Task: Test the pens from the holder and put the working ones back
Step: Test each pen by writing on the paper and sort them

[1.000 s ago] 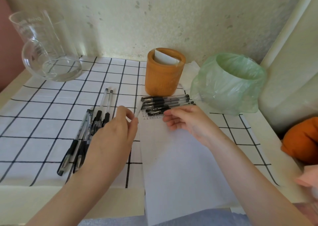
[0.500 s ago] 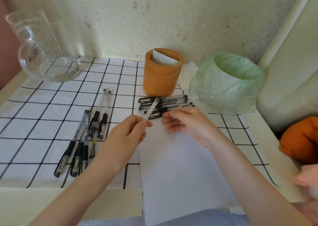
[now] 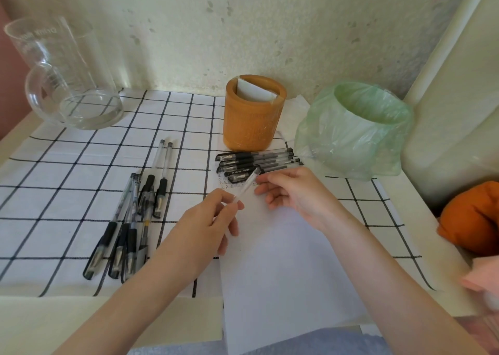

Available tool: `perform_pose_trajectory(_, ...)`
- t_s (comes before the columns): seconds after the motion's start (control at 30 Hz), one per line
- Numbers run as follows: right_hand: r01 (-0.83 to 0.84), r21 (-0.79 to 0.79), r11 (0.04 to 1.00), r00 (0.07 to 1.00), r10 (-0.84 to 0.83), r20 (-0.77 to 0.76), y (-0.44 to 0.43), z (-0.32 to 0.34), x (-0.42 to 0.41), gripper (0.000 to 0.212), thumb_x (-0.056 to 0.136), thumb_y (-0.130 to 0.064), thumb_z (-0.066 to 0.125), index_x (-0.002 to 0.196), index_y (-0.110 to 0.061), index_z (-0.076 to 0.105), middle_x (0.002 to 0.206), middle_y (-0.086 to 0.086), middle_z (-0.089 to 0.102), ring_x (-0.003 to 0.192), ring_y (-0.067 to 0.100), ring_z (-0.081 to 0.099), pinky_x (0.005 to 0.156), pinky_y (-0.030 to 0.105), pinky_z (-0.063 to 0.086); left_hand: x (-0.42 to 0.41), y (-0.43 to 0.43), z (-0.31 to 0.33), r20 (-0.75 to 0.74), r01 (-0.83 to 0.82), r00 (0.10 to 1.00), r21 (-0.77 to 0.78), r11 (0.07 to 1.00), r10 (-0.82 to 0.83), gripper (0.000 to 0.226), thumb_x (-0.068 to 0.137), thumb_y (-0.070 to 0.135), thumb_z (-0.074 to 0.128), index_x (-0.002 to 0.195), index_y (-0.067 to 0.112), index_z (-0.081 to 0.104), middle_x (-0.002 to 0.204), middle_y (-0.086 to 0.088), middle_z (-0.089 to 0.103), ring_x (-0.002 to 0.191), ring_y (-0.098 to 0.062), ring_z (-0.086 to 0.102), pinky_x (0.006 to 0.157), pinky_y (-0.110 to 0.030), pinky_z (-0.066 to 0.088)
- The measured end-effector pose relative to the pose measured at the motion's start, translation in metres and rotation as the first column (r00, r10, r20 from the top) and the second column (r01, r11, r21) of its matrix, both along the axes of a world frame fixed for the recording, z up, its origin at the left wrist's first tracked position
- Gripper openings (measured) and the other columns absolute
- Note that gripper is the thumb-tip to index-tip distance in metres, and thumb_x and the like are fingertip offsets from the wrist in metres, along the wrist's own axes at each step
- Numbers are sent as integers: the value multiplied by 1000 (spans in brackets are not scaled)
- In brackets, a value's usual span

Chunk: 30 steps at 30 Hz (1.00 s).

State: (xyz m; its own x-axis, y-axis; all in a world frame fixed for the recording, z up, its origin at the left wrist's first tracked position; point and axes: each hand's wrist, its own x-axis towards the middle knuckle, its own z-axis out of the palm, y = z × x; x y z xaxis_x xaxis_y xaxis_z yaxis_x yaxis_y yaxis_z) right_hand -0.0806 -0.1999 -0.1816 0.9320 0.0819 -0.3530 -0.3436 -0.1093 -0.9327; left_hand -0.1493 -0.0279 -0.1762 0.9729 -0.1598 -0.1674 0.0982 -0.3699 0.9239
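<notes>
A checked tablecloth [image 3: 67, 192] covers most of the frame, with a white sheet of paper [image 3: 283, 268] laid over its lower centre as the test surface; small scribbles show at the paper's top edge, too tiny to read. At upper left stands a glass pitcher [image 3: 62, 79]. At upper right sits a bin lined with a green bag [image 3: 353, 130], probably for rejects.

The orange pen holder [image 3: 252, 117] stands at upper centre, with only a white card showing inside (its bottom is hidden). Capped pens [image 3: 256, 162] lie in a row just below it, likely sorted; a second pile of pens [image 3: 129, 219] lies centre left.

The left hand [image 3: 199, 233] pinches a clear pen [image 3: 247, 187] by its lower end, tilted up toward the right hand [image 3: 297, 195]. The right fingertips [image 3: 263, 177] close on the top end, apparently to pull off the cap, though that cap is hard to make out.
</notes>
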Motion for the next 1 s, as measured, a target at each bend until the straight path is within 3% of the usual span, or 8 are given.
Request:
perform_pose_trajectory(0.2,1,-57,998,1000,0,20,1,-1,0,23,96,-4,45,102,6,65,73,10,67,43,7,54,42,18,43,-10,-6,-2,132,190,950,471,862,-282,23,98,41,26,114,35,42,78,10,60,60,-7,52,64,-19,39)
perform_pose_trajectory(0.3,9,-83,997,999,-6,36,2,-3,0,23,95,-6,46,101,4,67,73,9,68,42,4,53,41,17,42,-10,-7,-2,168,158,948,493,856,-271,22,99,38,26,111,31,42,63,13,45,83,-13,52,60,-12,37)
perform_pose_trajectory(0.43,9,-108,994,998,-2,57,2,-4,1,22,95,-6,46,97,1,67,72,8,68,42,3,53,41,18,41,-9,-7,-2,187,167,934,522,837,-303,21,98,39,25,109,30,41,66,11,45,69,-13,48,59,-24,29)
perform_pose_trajectory(0.6,4,-137,991,998,5,68,2,-3,1,24,95,-4,45,99,5,67,68,9,67,42,9,50,40,18,40,-7,-5,-4,174,116,964,400,909,-199,18,96,40,34,100,31,49,60,14,53,49,-3,47,51,-19,37)
perform_pose_trajectory(0.7,30,-93,995,995,-21,94,-1,3,-1,28,97,-7,42,103,7,67,55,2,61,39,10,46,39,19,37,-6,-4,-3,178,48,979,256,965,-95,16,94,42,37,96,35,52,76,18,63,41,-8,46,48,-21,40)
perform_pose_trajectory(0.77,44,-12,999,997,-43,64,-3,7,-3,40,101,-24,39,109,7,64,54,2,58,39,11,44,37,20,33,-4,-5,-2,189,32,980,163,986,-63,15,94,39,39,96,36,53,88,23,66,39,-7,46,45,-16,38)
perform_pose_trajectory(0.9,-144,144,979,987,152,-44,0,19,-14,84,85,-71,27,109,0,65,56,4,54,42,13,42,41,23,30,-2,-6,0,190,11,982,41,999,-19,15,94,33,43,97,36,57,73,13,67,44,-10,40,46,-21,36)
perform_pose_trajectory(1.0,-261,167,951,963,246,107,7,19,-22,53,87,-48,51,99,1,68,60,3,53,49,13,46,45,22,36,-2,-8,-1,161,-22,987,4,1000,21,9,92,36,47,91,34,57,70,10,66,50,-7,43,48,-15,35)
